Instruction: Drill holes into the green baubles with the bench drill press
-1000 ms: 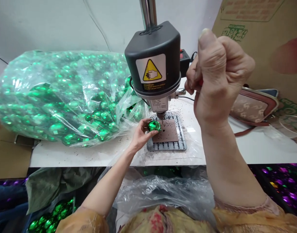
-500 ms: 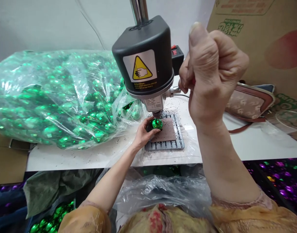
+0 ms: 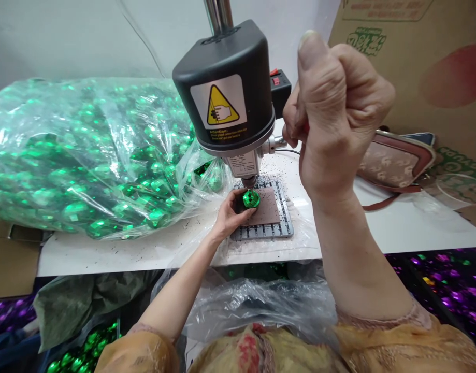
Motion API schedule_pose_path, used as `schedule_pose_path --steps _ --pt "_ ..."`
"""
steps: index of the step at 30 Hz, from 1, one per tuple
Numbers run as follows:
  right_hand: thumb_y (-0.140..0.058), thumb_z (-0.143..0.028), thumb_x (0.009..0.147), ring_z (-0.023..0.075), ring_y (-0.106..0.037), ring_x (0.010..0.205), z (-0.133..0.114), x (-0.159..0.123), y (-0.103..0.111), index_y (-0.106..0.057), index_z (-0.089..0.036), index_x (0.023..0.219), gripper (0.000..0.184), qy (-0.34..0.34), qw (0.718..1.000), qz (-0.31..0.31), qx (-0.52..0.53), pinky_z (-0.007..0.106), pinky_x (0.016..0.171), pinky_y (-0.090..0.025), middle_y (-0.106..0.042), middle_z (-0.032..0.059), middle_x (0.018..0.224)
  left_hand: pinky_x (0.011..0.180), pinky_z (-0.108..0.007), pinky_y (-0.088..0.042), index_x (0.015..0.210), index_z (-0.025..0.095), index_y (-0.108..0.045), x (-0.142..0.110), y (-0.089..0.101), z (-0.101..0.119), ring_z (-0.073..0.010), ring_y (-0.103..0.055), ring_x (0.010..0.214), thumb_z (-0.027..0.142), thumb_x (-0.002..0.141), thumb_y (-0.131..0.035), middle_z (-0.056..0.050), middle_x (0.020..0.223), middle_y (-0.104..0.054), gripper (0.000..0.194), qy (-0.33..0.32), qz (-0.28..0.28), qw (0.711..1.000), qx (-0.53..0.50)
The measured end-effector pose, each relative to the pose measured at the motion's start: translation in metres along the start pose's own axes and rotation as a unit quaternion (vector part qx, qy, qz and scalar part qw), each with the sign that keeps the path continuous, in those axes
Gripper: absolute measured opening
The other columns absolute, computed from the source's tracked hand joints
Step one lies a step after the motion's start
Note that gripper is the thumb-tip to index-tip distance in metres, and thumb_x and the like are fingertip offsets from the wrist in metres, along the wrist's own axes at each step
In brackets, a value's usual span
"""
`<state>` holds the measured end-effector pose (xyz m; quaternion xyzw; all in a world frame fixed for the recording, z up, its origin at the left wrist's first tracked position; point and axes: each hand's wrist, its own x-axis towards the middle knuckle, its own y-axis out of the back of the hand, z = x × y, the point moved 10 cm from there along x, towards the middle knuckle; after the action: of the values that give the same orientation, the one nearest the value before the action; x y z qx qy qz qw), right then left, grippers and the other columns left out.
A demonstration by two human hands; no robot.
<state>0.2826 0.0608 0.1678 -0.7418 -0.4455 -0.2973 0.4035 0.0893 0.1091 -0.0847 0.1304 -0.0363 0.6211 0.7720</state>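
Observation:
My left hand [image 3: 230, 215] pinches a shiny green faceted ball [image 3: 251, 199] between thumb and fingers. The ball sits just under the chuck [image 3: 248, 181] of a bench drill press [image 3: 224, 88], over a brown board [image 3: 267, 207] on the slotted metal base [image 3: 285, 220]. Dark marks show on top of the ball; whether a bit touches it I cannot make out. Raised at the right of the machine, my right hand [image 3: 339, 114] is closed round the end of the feed handle [image 3: 278, 142], most of which the fingers hide.
A large clear bag [image 3: 86, 160] of green balls fills the table's left. On the right lie a patterned purse [image 3: 393, 158] and a cardboard box [image 3: 416, 62]. Dark shavings dot the white table [image 3: 117, 254]. Loose plastic [image 3: 261, 305] hangs at the front edge, with more green balls [image 3: 84, 349] below.
The view has shifted slightly, and the ball sits a little farther right relative to the chuck. Both hands keep their holds.

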Motion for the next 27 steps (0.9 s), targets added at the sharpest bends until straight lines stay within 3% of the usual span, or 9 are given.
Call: schedule_pose_path --steps 9,15,21,24,27 --pt "-0.054 -0.054 0.088 0.0073 -0.029 0.044 -0.005 0.0 -0.001 -0.024 -0.022 0.06 0.052 0.005 1.0 -0.002 -0.001 0.03 0.046 -0.023 -0.024 -0.0042 0.053 0.108 -0.043 -0.046 0.123 0.021 -0.057 -0.003 -0.009 0.01 -0.0267 -0.06 0.121 0.034 0.075 -0.082 -0.009 0.124 -0.065 0.056 -0.024 0.005 0.996 0.085" --pt "-0.048 -0.07 0.084 0.0079 -0.03 0.04 -0.009 0.003 -0.001 -0.025 -0.022 0.055 0.06 0.021 0.999 0.002 0.041 0.032 0.045 -0.021 -0.026 -0.0044 0.046 0.104 -0.042 -0.049 0.122 0.021 -0.057 -0.006 -0.014 0.005 -0.0258 -0.063 0.117 0.043 0.079 -0.079 -0.01 0.124 -0.066 0.053 0.001 0.019 0.998 0.056" --pt "-0.05 -0.071 0.083 0.0083 -0.029 0.04 -0.006 0.002 0.0 -0.026 -0.023 0.056 0.06 0.014 0.999 -0.004 0.035 0.032 0.044 -0.022 -0.023 -0.0047 0.048 0.104 -0.043 -0.049 0.121 0.022 -0.058 -0.009 -0.017 0.005 -0.0263 -0.063 0.116 0.041 0.075 -0.084 -0.009 0.123 -0.066 0.056 -0.004 0.027 0.999 0.045" --pt "-0.059 -0.062 0.084 0.0077 -0.028 0.041 -0.006 -0.003 0.005 -0.022 -0.022 0.058 0.061 0.007 1.0 0.009 0.022 0.032 0.045 -0.022 -0.02 -0.0047 0.05 0.105 -0.044 -0.049 0.12 0.022 -0.058 -0.01 -0.018 0.008 -0.0264 -0.063 0.116 0.041 0.075 -0.084 -0.009 0.123 -0.066 0.055 -0.008 0.033 0.998 0.048" --pt "-0.062 -0.036 0.089 0.0078 -0.031 0.042 -0.01 -0.013 0.01 -0.023 -0.02 0.057 0.053 -0.002 1.0 0.019 0.024 0.032 0.047 -0.021 -0.022 -0.0039 0.049 0.104 -0.044 -0.049 0.12 0.022 -0.057 -0.01 -0.019 0.007 -0.0263 -0.063 0.115 0.041 0.075 -0.083 -0.009 0.123 -0.066 0.055 -0.003 0.032 0.998 0.046"
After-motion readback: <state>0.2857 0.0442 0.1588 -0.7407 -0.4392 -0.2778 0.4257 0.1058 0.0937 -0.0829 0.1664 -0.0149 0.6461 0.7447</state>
